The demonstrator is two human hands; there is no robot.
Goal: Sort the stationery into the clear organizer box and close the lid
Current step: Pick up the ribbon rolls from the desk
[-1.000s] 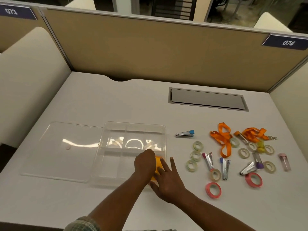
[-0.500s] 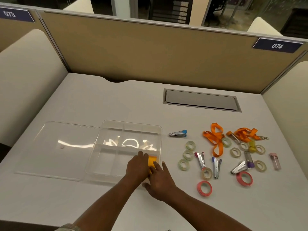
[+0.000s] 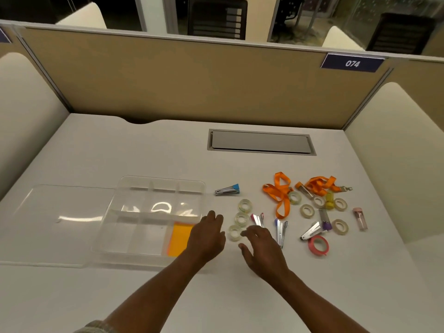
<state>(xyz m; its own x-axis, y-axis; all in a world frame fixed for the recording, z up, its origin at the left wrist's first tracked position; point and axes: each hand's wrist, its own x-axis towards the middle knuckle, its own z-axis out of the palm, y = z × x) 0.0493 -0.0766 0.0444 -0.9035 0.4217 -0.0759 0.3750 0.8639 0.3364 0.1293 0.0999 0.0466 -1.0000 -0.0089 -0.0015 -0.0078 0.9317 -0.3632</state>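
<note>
Hidden under the left hand: near right corner of the clear organizer box and part of the orange pad. Covered by the right hand: near end of the pink-tipped stapler. Cut by the left edge: near corner of the lid. Too small to name: pale pink piece at far right

Open-plan office, cubicle row for sure. Tan partition at back, numbered plate 074 on top edge, cream side dividers, grey hatch set into white counter, dark office chairs past glass behind.
</note>
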